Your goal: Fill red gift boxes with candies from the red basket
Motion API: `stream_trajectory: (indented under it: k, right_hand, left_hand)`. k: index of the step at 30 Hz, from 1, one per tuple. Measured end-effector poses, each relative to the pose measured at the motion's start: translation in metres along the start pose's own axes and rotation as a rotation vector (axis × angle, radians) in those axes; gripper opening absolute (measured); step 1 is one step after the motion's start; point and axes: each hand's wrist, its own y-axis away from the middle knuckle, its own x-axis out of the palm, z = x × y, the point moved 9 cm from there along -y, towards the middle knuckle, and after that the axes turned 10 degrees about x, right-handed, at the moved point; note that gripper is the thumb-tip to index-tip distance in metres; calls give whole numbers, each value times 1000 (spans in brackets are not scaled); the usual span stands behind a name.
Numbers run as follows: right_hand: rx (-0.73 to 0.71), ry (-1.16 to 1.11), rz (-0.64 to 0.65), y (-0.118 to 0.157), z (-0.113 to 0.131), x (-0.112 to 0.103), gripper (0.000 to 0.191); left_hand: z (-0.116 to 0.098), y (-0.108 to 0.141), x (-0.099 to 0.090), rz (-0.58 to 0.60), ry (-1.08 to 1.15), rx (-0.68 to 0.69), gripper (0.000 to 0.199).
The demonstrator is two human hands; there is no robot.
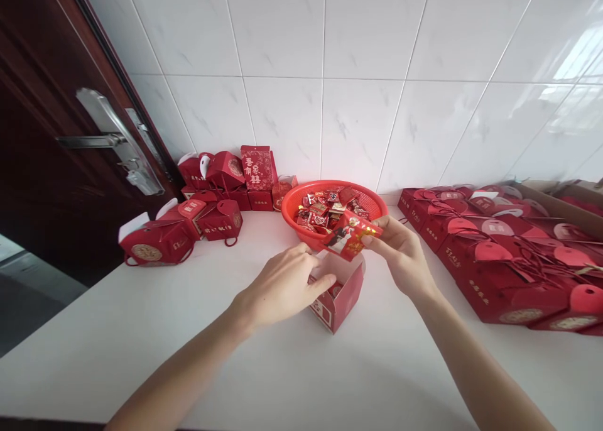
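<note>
An open red box (347, 296) stands on the white table, with some red contents partly showing inside. My left hand (287, 284) grips its left side, the thumb over the near rim and the fingers behind. Above the box, my right hand (402, 252) pinches a red packet (348, 235) with a printed picture and gold lettering, held by its right end. Just behind is a red plastic basket (294, 200) full of small wrapped sweets (320, 211), partly covered by the packet.
Closed red boxes (160, 239) cluster at the back left of the white table (198, 311). Rows of red boxes (475, 267) fill the right side, beside a cardboard carton (565, 208). A tiled wall (282, 117) rises behind, and a dark door (42, 104) stands at left.
</note>
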Motion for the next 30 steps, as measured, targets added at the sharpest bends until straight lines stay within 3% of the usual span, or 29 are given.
stream_trajectory:
  k: [3,7,10,14,21,27,30]
  right_hand:
    - [88,104,120,9,-8,3,22]
    - [132,266,216,27,-9,0,20]
    - [107,386,178,36,0,-5,17]
    - [17,578,152,41,17,1,17]
    - [0,971,442,35,24,45,17]
    - [116,1133,692,31,15,58,23]
    - [190,1167,803,32,1,64,25]
  left_hand:
    - [4,3,5,91,-12,-50,35]
    - [-6,8,14,213,58,37,56]
    - [-13,10,20,261,99,76,75]
    - [-15,9,24,300,118,95,70]
    - [-6,6,18,350,82,105,64]
    - [2,7,18,394,41,81,86]
    - [-1,7,17,397,58,93,86]
